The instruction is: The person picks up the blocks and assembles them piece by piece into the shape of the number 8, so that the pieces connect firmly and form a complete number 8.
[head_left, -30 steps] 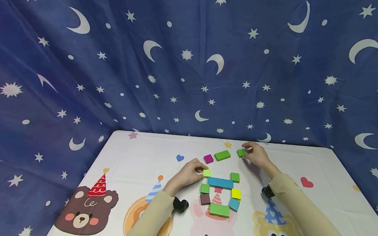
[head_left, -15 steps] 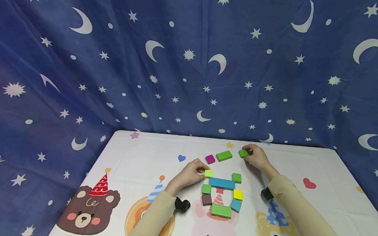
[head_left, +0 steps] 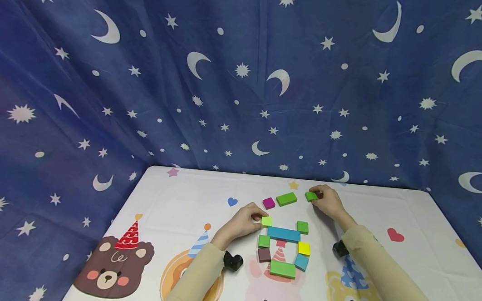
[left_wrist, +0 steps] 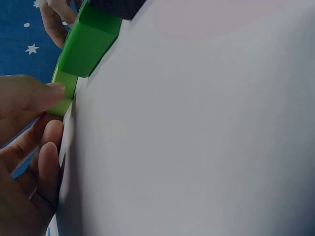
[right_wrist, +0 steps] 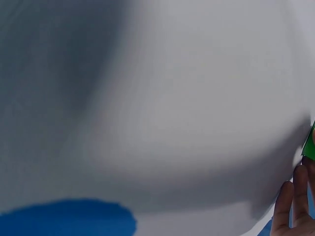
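Observation:
My left hand (head_left: 242,221) pinches a small yellow-green block (head_left: 267,221) between thumb and fingers, at the left end of a long blue block (head_left: 283,234). In the left wrist view, the thumb lies on that yellow-green block (left_wrist: 61,105), and a darker green block (left_wrist: 91,42) is close beside it. Farther back on the right, my right hand (head_left: 329,203) holds a small green block (head_left: 311,197) by its right side. Only some fingers and a corner of this green block (right_wrist: 309,147) show at the edge of the right wrist view.
Below the long blue block, green (head_left: 264,241), brown (head_left: 264,255), yellow (head_left: 303,249), light blue (head_left: 301,262) and long green (head_left: 282,269) blocks form a ring. Another green block (head_left: 302,227) is at its upper right. Magenta (head_left: 268,203) and green (head_left: 286,199) blocks lie behind.
The head view has shifted slightly. My right fingers have closed in a little on the small green block. My left hand stays at the yellow-green block, and the other blocks keep their arrangement.

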Motion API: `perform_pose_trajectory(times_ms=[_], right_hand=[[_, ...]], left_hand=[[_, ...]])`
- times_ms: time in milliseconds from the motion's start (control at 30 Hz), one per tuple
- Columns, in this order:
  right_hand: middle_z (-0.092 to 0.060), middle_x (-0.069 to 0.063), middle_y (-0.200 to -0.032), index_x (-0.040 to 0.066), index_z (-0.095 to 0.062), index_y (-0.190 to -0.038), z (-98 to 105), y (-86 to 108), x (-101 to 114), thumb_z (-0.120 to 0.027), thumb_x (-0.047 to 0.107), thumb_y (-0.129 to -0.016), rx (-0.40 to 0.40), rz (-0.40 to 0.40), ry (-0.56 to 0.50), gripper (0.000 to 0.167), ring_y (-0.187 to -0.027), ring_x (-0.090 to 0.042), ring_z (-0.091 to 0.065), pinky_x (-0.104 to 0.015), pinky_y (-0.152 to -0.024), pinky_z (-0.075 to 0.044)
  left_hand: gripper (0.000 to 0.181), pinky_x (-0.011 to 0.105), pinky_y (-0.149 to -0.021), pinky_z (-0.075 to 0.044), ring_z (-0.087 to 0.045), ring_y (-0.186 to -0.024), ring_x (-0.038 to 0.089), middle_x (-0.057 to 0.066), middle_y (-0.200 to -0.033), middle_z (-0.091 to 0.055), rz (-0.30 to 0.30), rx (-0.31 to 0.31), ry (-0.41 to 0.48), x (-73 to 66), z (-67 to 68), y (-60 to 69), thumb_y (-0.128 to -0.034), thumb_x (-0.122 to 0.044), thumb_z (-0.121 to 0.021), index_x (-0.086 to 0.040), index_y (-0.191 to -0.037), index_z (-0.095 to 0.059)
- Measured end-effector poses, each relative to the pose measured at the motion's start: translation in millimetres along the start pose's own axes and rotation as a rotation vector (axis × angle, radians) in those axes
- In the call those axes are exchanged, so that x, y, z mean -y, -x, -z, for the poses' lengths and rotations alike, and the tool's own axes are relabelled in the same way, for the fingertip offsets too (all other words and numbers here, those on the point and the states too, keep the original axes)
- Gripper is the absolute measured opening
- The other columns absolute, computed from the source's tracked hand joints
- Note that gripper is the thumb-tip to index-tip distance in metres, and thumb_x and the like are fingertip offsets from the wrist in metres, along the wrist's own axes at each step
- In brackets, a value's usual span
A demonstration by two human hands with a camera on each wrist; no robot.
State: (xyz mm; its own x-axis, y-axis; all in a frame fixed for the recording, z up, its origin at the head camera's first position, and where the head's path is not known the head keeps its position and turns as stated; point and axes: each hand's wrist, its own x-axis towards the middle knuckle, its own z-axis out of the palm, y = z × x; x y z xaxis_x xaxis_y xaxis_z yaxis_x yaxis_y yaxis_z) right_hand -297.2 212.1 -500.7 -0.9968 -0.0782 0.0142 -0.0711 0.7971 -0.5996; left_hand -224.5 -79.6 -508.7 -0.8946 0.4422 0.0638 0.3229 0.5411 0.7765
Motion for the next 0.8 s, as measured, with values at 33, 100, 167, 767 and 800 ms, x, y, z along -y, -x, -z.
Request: perform_pose_trajectory(times_ms=[33, 100, 167, 767, 800], right_hand=[[-0.057, -0.024, -0.116, -0.003, -0.061, -0.119, 0.2, 0.1, 0.1, -0.064, -0.002, -0.081, -0.001, -0.002, -0.002, 0.038, -0.098, -0.034, -0.055, -0.046, -0.089, -0.048], [-0.057, -0.024, -0.115, -0.003, -0.061, -0.119, 0.4, 0.2, 0.2, -0.064, -0.002, -0.081, -0.002, -0.005, -0.002, 0.038, -0.098, -0.035, -0.055, -0.047, -0.089, -0.048], [-0.058, -0.024, -0.115, -0.003, -0.061, -0.118, 0.4, 0.5, 0.3, -0.064, -0.002, -0.081, 0.0, -0.008, -0.003, 0.037, -0.099, -0.035, -0.056, -0.047, -0.089, -0.048], [-0.06, -0.023, -0.112, -0.002, -0.061, -0.117, 0.6, 5.7, -0.4, -0.066, 0.0, -0.082, -0.002, -0.012, -0.007, 0.035, -0.098, -0.034, -0.056, -0.044, -0.086, -0.049], [-0.06, -0.023, -0.112, -0.002, -0.061, -0.117, 0.6, 5.7, -0.2, -0.066, 0.0, -0.083, 0.0, -0.016, -0.009, 0.035, -0.098, -0.034, -0.056, -0.044, -0.086, -0.049]], left_hand=[[0.03, 0.019, -0.075, -0.042, -0.053, -0.085, 0.015, 0.01, -0.094, -0.058, -0.001, 0.0, 0.0, 0.1, 0.0, -0.2, -0.0803, 0.0, -0.068, -0.005, -0.11, -0.07], [0.03, 0.019, -0.075, -0.042, -0.053, -0.085, 0.016, 0.01, -0.094, -0.058, -0.002, 0.001, -0.004, 0.0, 0.2, -0.3, -0.08, 0.0, -0.068, -0.005, -0.11, -0.07], [0.03, 0.019, -0.075, -0.042, -0.052, -0.085, 0.015, 0.01, -0.093, -0.058, -0.003, 0.003, -0.004, 0.1, 0.2, -0.6, -0.0799, 0.0, -0.068, -0.005, -0.109, -0.071], [0.03, 0.019, -0.074, -0.041, -0.051, -0.084, 0.014, 0.009, -0.092, -0.057, 0.0, 0.0, -0.009, 1.0, 0.2, -0.9, -0.0798, -0.001, -0.068, -0.005, -0.11, -0.071], [0.03, 0.019, -0.074, -0.041, -0.051, -0.084, 0.014, 0.009, -0.092, -0.057, 0.002, 0.0, -0.01, 1.2, 0.3, -1.1, -0.08, -0.001, -0.068, -0.005, -0.11, -0.071]])
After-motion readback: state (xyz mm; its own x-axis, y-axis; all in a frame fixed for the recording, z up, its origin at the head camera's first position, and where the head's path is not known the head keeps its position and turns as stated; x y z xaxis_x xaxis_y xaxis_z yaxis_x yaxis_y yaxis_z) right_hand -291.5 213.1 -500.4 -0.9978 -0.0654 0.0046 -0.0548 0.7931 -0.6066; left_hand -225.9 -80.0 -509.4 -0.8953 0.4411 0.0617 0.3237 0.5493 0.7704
